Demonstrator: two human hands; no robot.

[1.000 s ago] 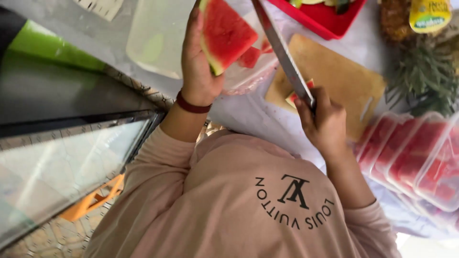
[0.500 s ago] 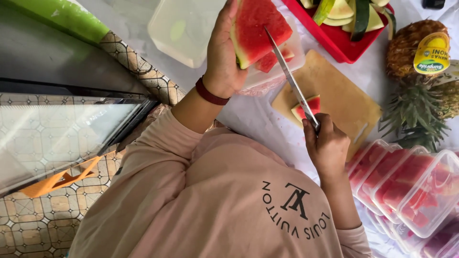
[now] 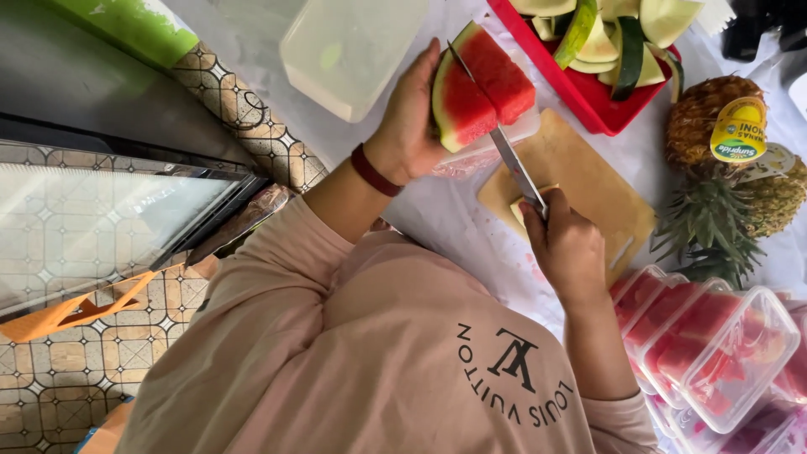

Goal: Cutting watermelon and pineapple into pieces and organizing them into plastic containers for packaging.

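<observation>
My left hand point(image 3: 414, 118) grips a wedge of watermelon point(image 3: 479, 87), red flesh up and green rind against my palm, held above a clear plastic tub. In my right hand point(image 3: 565, 244) is a long knife point(image 3: 503, 145). Its blade runs up and left into the red flesh, splitting the wedge in two parts. Below the knife lies a wooden cutting board point(image 3: 588, 189) on white paper, with a small pale piece of rind near my right fist.
A red tray point(image 3: 582, 94) of cut rinds sits at the top right. Two pineapples point(image 3: 730, 143) lie to the right. Lidded clear boxes of red melon pieces point(image 3: 714, 353) stack at the lower right. A clear lid point(image 3: 353, 46) lies at top.
The knife blade has gone from resting beside the wedge into its flesh. Both hands and the wedge sit lower in view as the camera shifted.
</observation>
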